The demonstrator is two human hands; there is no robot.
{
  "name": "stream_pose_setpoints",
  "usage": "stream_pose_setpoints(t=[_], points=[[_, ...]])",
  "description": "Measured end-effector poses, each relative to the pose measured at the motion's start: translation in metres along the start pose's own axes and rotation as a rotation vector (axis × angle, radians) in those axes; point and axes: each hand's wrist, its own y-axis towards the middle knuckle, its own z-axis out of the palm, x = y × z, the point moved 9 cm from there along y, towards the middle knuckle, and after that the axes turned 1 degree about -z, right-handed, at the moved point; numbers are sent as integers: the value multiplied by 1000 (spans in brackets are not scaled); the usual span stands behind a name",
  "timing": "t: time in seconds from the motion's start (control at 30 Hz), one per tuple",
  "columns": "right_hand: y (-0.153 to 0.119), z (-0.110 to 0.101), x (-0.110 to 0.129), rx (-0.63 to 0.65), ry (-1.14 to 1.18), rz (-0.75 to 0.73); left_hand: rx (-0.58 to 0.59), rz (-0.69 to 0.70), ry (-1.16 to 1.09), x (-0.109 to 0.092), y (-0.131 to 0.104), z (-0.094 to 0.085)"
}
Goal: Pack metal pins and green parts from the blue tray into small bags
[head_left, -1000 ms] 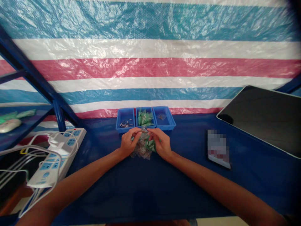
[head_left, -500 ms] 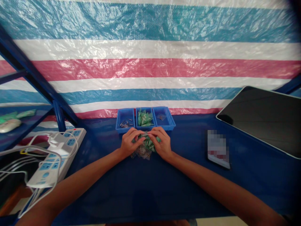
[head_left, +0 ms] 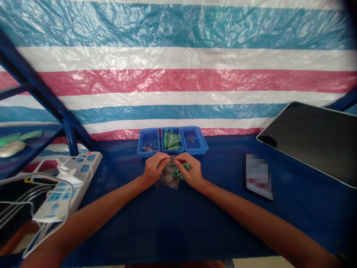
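Note:
Between my two hands is a small clear plastic bag (head_left: 172, 158), its edges pinched in the fingertips. My left hand (head_left: 153, 168) is closed on its left side, thumb against the fingers. Closed on the other side is my right hand (head_left: 192, 169). Under the hands lies a pile of clear plastic bags (head_left: 169, 179) with small brownish contents too small to name. Green packets (head_left: 176, 172) lie at the pile's right, partly covered by my right hand. What the pinched bag contains, I cannot make out.
Behind the hands stand three blue bins: one with metal pins (head_left: 149, 147), one with green packets (head_left: 172, 139), one with a small clear bag (head_left: 191, 139). A power strip (head_left: 79, 191) with white cables is left. A phone (head_left: 259, 176) and a dark screen (head_left: 312, 139) are right.
My left thumb has drawn up and in towards the fingers. More of the pile below shows. Both hands stay nearly in place, the bag still between them.

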Motion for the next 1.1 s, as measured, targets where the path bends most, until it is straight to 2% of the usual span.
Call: stream_pose_setpoints(t=[0.17, 0.27, 0.33, 0.4, 0.57, 0.63, 0.7, 0.77, 0.87, 0.93, 1.03, 1.1], points=[[-3, 4, -6, 43, 1, 32, -11, -14, 27, 0, -1, -2], [-2, 3, -12, 21, 60, 114, -49, -40, 10, 2, 0, -6], [1, -2, -21, -56, 159, 227, -88, -57, -19, 4, 0, -10], [5, -10, -35, -193, 305, 363, -125, -64, -30, 6, 1, -13], [7, -26, -72, -521, 667, 691, -124, -42, 3, 4, 3, -14], [7, -26, -79, -512, 709, 799, -125, -39, 10, 3, 3, -14], [12, -25, -80, -400, 643, 849, -130, -39, 11, 3, 3, -15], [22, -22, -74, -193, 495, 819, -131, -35, 12, 2, 3, -15], [36, -12, -57, 193, 87, 625, -128, -34, 12, 2, 3, -14], [39, -3, -45, 398, -229, 457, -130, -39, 10, 2, 3, -14], [31, 14, -32, 651, -516, 280, -127, -46, 5, 4, 2, -14], [24, 23, -26, 748, -607, 194, -121, -48, -4, 4, 2, -13]])
